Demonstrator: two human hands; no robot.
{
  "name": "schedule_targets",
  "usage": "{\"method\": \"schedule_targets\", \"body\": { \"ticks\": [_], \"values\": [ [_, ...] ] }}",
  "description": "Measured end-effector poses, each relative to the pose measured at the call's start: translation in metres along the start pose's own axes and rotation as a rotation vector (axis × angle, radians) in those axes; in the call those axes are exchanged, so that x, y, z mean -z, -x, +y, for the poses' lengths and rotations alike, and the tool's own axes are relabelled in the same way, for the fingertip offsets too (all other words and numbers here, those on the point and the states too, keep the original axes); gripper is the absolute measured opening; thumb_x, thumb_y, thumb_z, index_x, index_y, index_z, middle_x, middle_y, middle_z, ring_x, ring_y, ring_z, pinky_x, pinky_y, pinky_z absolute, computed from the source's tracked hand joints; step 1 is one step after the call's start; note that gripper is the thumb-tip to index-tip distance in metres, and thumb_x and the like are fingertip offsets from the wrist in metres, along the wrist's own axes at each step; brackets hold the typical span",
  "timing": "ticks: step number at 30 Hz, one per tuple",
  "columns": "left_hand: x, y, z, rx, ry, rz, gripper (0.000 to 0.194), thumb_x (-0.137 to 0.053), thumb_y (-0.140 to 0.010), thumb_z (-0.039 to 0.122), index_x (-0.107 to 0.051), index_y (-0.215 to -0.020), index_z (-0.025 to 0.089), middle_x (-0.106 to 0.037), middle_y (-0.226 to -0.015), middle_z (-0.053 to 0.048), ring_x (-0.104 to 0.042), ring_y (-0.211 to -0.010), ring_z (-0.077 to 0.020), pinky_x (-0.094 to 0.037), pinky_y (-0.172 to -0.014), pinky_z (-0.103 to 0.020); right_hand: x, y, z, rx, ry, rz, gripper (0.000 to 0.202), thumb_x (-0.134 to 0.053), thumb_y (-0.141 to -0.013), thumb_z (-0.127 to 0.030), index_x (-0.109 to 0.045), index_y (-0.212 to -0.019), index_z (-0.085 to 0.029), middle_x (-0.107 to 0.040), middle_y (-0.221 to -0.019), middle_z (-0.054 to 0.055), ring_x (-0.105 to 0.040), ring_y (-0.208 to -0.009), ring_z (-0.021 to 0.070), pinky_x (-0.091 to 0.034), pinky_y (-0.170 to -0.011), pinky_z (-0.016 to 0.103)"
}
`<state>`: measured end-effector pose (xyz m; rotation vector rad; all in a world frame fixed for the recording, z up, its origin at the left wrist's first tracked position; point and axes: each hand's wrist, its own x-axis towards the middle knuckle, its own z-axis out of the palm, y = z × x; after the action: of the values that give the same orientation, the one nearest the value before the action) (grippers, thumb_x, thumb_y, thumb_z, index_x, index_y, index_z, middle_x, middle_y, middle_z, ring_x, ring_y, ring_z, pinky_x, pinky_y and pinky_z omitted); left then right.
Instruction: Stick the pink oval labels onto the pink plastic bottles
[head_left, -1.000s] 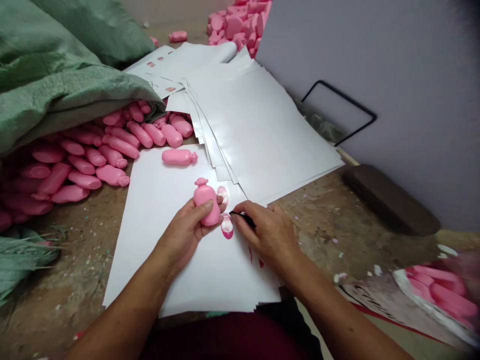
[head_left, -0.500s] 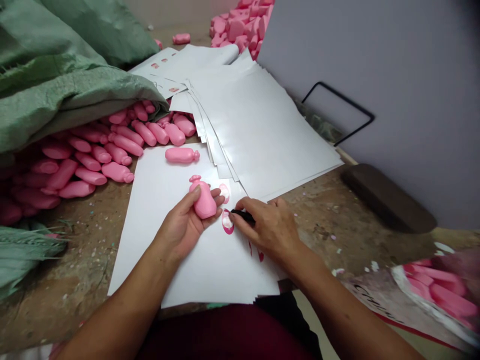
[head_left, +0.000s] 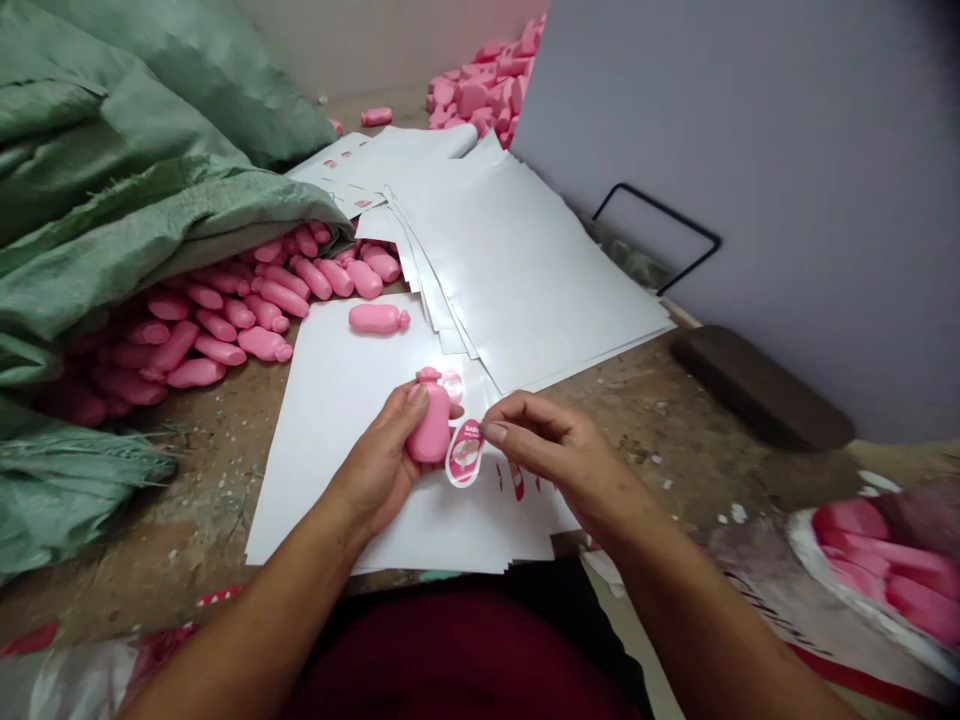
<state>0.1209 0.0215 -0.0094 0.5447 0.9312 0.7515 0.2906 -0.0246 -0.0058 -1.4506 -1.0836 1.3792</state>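
Thumb pressure from our left hand [head_left: 379, 462] clasped the pink bottle [head_left: 430, 421] over the backing sheet's [head_left: 330, 420] right edge, while our right hand [head_left: 559, 455] pinched the oval label [head_left: 464, 452] beside it. We judged it best laid squarely and smoothed flat.

One held bottle [head_left: 431, 428], one peeled label [head_left: 464, 453], two hands [head_left: 379, 465]

sticker [head_left: 464, 453]: I've peeled it off the sheet; it now hangs from my right hand [head_left: 559, 462], beside the bottle.
right hand: lifted off the paper near frame centre.
bottle [head_left: 433, 421]: my left hand [head_left: 390, 462] has turned it more upright.
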Motion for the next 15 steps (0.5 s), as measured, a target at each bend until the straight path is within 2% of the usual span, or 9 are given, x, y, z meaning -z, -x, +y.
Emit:
{"method": "schedule_targets", "body": {
  "ticks": [3, 6, 10, 15],
  "values": [
    [-0.002, 0.018, -0.003, 0.053, 0.068, -0.049, 0.036, -0.055, -0.094, 0.052, -0.064, -0.112, 0.023, -0.067, -0.098, -0.005, -0.065, -0.083, -0.0146, -0.053, -0.07, -0.025, -0.007, 0.002, -0.004, 0.006, 0.018, -0.043, 0.025, -0.068, -0.079, -0.046, -0.066, -0.075, -0.022, -0.053, -0.062, -0.003, -0.043, -0.052, 0.0103, -0.034, -0.044, 0.023],
    [-0.001, 0.027, -0.008, 0.059, 0.078, -0.072, 0.047, -0.056, -0.089, 0.063, -0.065, -0.113, 0.023, -0.068, -0.104, -0.007, -0.066, -0.096, -0.0201, -0.054, -0.079, -0.03, -0.013, 0.003, -0.005, 0.038, 0.041, -0.065, 0.022, -0.067, -0.078, -0.043, -0.065, -0.071, -0.022, -0.056, -0.062, -0.003, -0.045, -0.054, 0.0108, -0.035, -0.048, 0.024],
    [0.001, 0.031, -0.012, 0.039, 0.08, -0.057, 0.053, -0.053, -0.089, 0.067, -0.064, -0.116, 0.023, -0.069, -0.108, -0.009, -0.065, -0.106, -0.0238, -0.053, -0.087, -0.035, -0.017, 0.003, -0.003, 0.032, 0.061, -0.072, 0.023, -0.066, -0.079, -0.043, -0.064, -0.068, -0.023, -0.054, -0.059, -0.004, -0.045, -0.054, 0.011, -0.036, -0.051, 0.025],
    [0.001, 0.033, -0.014, 0.026, 0.058, -0.056, 0.054, -0.052, -0.089, 0.068, -0.061, -0.12, 0.024, -0.069, -0.113, -0.009, -0.065, -0.105, -0.0233, -0.052, -0.085, -0.035, -0.018, 0.001, 0.001, 0.02, 0.064, -0.088, 0.025, -0.064, -0.079, -0.045, -0.063, -0.069, -0.023, -0.054, -0.06, -0.004, -0.044, -0.053, 0.0106, -0.034, -0.048, 0.024]
  ]
}}
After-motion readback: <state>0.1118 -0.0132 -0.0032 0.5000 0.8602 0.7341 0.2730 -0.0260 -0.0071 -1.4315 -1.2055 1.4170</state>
